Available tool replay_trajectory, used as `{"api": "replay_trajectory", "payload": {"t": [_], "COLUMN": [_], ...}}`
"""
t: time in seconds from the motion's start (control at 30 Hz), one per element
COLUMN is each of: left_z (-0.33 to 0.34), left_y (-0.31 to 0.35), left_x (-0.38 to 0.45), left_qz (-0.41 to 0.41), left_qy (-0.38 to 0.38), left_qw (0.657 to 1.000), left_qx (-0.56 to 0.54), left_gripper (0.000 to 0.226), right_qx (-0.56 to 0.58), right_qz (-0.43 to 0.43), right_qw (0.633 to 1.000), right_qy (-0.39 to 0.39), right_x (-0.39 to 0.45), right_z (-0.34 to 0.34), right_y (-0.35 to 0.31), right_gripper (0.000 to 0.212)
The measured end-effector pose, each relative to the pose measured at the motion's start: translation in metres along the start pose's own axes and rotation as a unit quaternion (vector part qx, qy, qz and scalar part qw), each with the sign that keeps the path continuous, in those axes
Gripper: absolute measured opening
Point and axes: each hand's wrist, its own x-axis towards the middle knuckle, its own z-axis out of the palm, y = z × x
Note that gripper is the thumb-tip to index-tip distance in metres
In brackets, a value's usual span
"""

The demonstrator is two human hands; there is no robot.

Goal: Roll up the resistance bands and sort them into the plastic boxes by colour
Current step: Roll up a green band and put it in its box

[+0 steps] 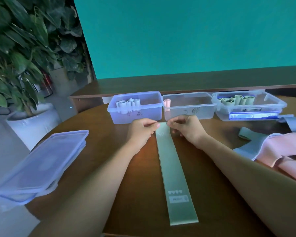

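A long, flat, pale green rubber resistance band (173, 170) lies on the brown wooden desk (138, 194), its long axis running from the lower middle of the frame away toward the boxes. At its far end, mid-frame, the left hand (142, 130) and right hand (186, 128) each pinch a corner, ready, I judge, to start rolling it back toward the near edge.

Green band (174, 170) flat on table (96, 127), left hand (142, 130) and right hand (186, 128) pinching its far end; three boxes behind
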Motion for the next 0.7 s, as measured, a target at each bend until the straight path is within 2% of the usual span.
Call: {"api": "replay_trajectory", "payload": {"t": [0.17, 0.23, 0.33, 0.5, 0.7], "left_z": [0.006, 0.006, 0.003, -0.005, -0.025], "left_y": [-0.011, -0.011, -0.010, -0.003, 0.013], "left_x": [0.011, 0.012, 0.007, -0.022, -0.093], "left_qz": [0.018, 0.011, 0.002, 0.016, 0.039], "left_qy": [0.022, 0.017, 0.012, -0.034, -0.082], "left_qw": [0.998, 0.996, 0.988, 0.973, 0.974], "left_qx": [0.054, 0.086, 0.157, 0.226, 0.210], "left_gripper": [0.008, 0.026, 0.050, 0.045, 0.044], "right_qx": [-0.116, -0.154, -0.204, -0.258, -0.262], "right_qz": [-0.034, -0.040, -0.045, -0.101, -0.165], "right_qw": [0.992, 0.986, 0.977, 0.961, 0.950], "right_qy": [0.029, 0.040, 0.040, 0.003, -0.030], "right_x": [0.012, 0.013, 0.006, -0.036, -0.105], "right_z": [0.008, 0.009, 0.008, -0.003, -0.016], "right_y": [0.010, 0.011, 0.012, 0.004, -0.007], "right_gripper": [0.006, 0.010, 0.027, 0.027, 0.017]}}
